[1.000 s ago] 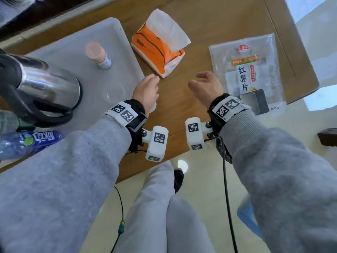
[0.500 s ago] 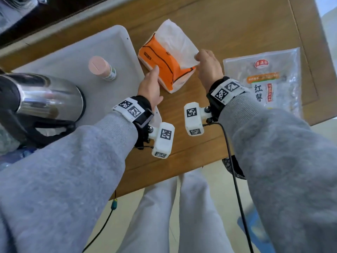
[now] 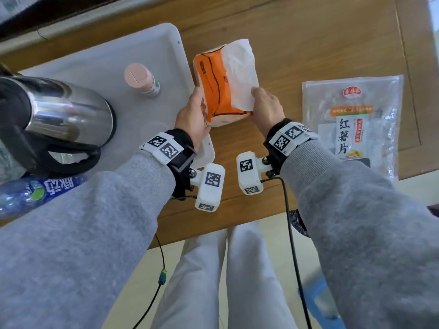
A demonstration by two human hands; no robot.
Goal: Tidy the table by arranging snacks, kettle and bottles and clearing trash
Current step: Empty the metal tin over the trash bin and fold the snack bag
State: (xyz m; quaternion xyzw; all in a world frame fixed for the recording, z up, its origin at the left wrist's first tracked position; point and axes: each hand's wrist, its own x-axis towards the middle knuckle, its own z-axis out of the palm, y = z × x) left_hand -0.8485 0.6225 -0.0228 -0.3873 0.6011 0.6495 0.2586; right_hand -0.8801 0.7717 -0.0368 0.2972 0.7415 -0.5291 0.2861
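An orange and white tissue pack [image 3: 218,91] with a white tissue sticking out of its top sits on the wooden table [image 3: 308,39], just right of the tray. My left hand [image 3: 193,117] grips its left side and my right hand [image 3: 266,108] grips its right side, fingers on the tissue's lower corner. A steel kettle [image 3: 57,115] with a black handle stands on the white tray [image 3: 99,60] at the left. A small pink-capped bottle [image 3: 141,79] stands on the tray too. A clear snack bag [image 3: 351,124] with red characters lies flat at the right.
A blue-labelled water bottle [image 3: 35,193] lies at the table's near left edge, partly under my left sleeve. The table's front edge runs just below my wrists; my legs and the pale floor show beneath. A dark object lies at the snack bag's near edge.
Both hands moved forward from the table's bare middle and closed on the tissue pack from either side. The view shifted, so everything sits lower in frame.
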